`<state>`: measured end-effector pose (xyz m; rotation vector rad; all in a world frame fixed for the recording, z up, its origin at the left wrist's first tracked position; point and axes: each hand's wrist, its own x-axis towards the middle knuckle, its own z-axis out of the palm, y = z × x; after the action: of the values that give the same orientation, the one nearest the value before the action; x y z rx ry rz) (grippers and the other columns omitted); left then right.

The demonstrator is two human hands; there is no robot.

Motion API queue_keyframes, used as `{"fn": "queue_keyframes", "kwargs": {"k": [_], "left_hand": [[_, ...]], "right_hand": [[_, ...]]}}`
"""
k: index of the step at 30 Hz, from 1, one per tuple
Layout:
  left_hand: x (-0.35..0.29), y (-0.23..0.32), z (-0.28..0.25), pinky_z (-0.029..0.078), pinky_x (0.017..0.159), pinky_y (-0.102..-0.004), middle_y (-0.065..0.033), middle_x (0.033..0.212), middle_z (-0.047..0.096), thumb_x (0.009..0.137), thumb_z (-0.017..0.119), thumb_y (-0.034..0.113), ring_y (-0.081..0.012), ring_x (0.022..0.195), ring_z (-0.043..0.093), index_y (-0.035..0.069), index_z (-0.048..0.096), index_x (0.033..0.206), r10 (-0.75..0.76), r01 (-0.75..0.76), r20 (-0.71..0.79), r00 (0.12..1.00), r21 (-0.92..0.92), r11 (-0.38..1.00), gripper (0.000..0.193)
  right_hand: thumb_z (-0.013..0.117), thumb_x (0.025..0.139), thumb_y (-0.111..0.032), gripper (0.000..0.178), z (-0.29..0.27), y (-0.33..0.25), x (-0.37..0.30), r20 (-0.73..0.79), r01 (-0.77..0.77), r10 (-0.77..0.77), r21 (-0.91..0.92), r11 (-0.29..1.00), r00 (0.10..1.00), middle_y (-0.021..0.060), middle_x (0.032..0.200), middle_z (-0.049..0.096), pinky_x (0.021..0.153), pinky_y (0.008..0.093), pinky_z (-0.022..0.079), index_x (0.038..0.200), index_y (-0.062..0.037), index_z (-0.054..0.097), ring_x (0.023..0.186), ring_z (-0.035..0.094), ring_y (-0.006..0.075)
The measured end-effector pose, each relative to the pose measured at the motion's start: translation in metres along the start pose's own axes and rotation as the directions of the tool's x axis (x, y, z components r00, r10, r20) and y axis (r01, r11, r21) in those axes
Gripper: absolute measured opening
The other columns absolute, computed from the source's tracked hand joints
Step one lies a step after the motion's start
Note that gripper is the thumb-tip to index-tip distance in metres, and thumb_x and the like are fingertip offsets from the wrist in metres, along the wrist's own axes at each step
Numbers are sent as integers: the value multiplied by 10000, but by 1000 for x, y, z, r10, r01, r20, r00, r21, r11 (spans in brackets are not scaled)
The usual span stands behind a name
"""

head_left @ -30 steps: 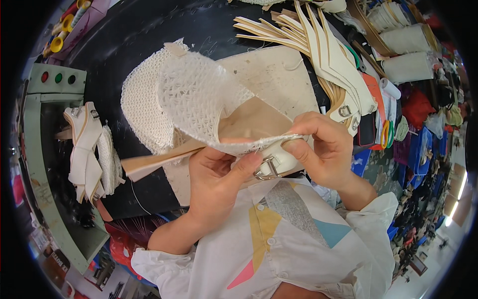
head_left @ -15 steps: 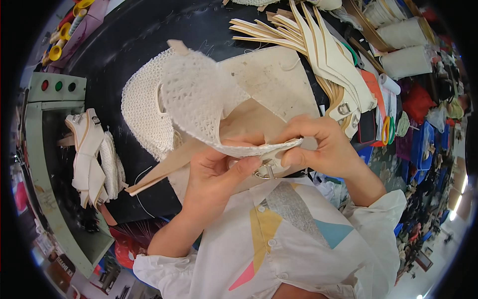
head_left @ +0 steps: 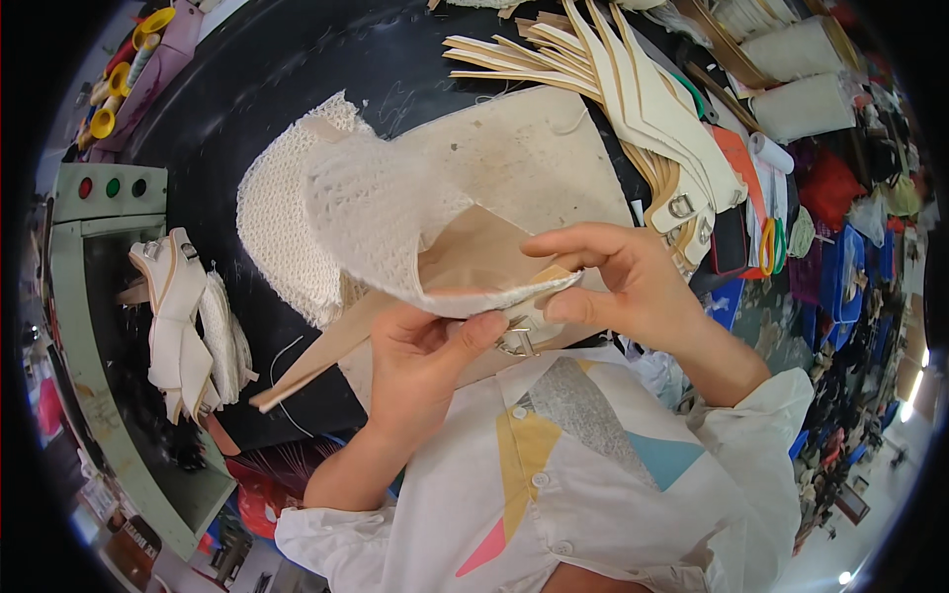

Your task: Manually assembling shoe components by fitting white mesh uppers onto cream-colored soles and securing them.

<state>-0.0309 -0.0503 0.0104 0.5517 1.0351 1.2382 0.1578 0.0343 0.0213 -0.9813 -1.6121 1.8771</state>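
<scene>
My left hand (head_left: 420, 366) pinches the edge of a cream woven shoe upper (head_left: 371, 217) between thumb and fingers. At the other end of that edge, my right hand (head_left: 638, 296) grips it with the thumb below and the index finger raised and bent above. The upper's beige lining (head_left: 474, 247) shows inside its curve, and a long beige strip (head_left: 316, 351) points out to the lower left. A metal buckle (head_left: 518, 340) hangs beneath the edge between my hands. Behind the upper lie more woven pieces (head_left: 272, 212), partly covered by it.
A stained beige board (head_left: 534, 138) lies on the black table (head_left: 247, 89). Stacked cream straps with buckles (head_left: 657, 133) fan out at the right, beside scissors (head_left: 769, 247). Another bundle of straps (head_left: 178, 326) lies at the left, near a grey box with buttons (head_left: 109, 188).
The upper has shifted slightly to the left and tilted a little. My right index finger has lifted away from the edge, and my right thumb has moved slightly left.
</scene>
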Motion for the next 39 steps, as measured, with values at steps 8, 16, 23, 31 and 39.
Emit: {"fn": "queue_keyframes", "kwargs": {"k": [8, 16, 23, 31, 39], "left_hand": [[3, 1, -13, 497, 768, -280, -100, 986, 643, 804, 669, 69, -146, 873, 615, -21, 607, 1045, -225, 243, 143, 964, -128, 962, 264], [-3, -3, -8, 489, 786, -269, -95, 1039, 610, 802, 671, 78, -144, 908, 603, -30, 620, 1023, -315, 359, 192, 930, -272, 893, 252], [-2, -7, -9, 411, 852, -294, -76, 1123, 478, 807, 667, 127, -169, 1023, 491, -8, 632, 939, -204, 327, 462, 863, -205, 922, 192], [-12, 0, -5, 407, 868, -284, -82, 1132, 516, 814, 673, 153, -148, 1036, 502, -5, 568, 1034, -288, 340, 205, 936, -298, 892, 290], [7, 16, -5, 447, 860, -281, -119, 1033, 619, 785, 704, 110, -148, 971, 581, -51, 501, 1184, -298, 297, 15, 954, -146, 944, 476]], "right_hand": [[648, 788, -2, 255, -12, -6, 1, 231, -359, 291, 355, 863, 928, 119, 983, 635, 804, 253, 451, 1035, 40, 602, 907, 601, 144], [685, 797, -131, 150, -13, 9, 10, 373, 263, -312, 178, 948, 874, 140, 953, 620, 752, 300, 444, 862, -4, 639, 859, 584, 213], [643, 736, 50, 121, -5, -10, -1, 352, 168, -167, 26, 985, 921, 71, 830, 620, 729, 270, 442, 829, -26, 627, 774, 584, 147], [654, 779, -68, 140, -10, -4, -2, 260, -80, 59, 72, 994, 964, 83, 837, 614, 707, 273, 442, 909, -20, 628, 781, 583, 140], [700, 775, -168, 189, 0, 3, 1, 182, 149, -112, -204, 968, 977, 91, 789, 649, 630, 290, 433, 887, -19, 668, 695, 585, 176]]}}
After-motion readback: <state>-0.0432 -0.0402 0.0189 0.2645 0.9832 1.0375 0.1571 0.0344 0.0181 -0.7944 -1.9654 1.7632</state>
